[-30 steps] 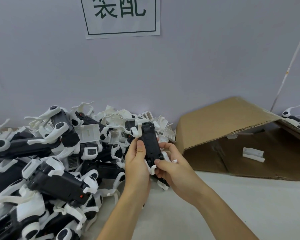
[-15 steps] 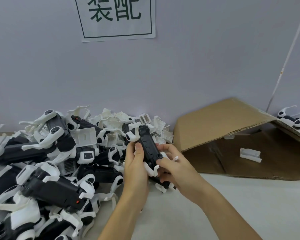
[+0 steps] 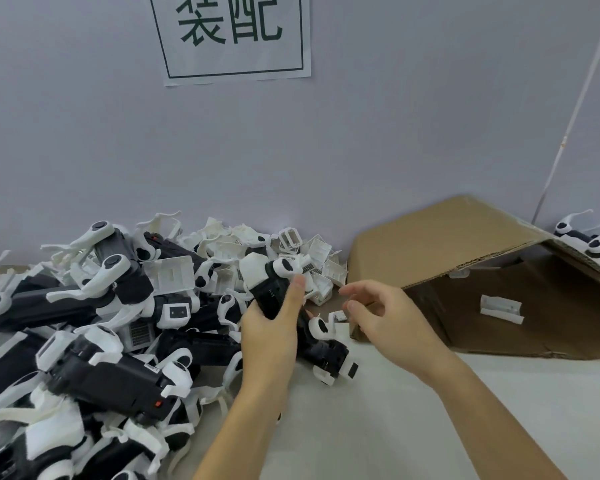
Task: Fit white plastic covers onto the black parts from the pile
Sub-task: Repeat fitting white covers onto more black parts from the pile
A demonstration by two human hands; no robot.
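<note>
Left hand [image 3: 271, 327]: gripped one black part [image 3: 274, 299], lifted above the pile [image 3: 94, 327] edge, a white cover [image 3: 255, 271] at its far end. Right hand [image 3: 385, 317]: beside it, apart, fingers loosely curled, holding nothing. Loose white covers [image 3: 312, 268] lay heaped against the wall. Cardboard box [image 3: 465, 258] lay on its side, right.

It was a small assembly workshop: a heaped pile of black parts [image 3: 94, 341] covered the desk [image 3: 413, 427], beside a cardboard box [image 3: 440, 244], under a printed wall sign [image 3: 232, 36].
</note>
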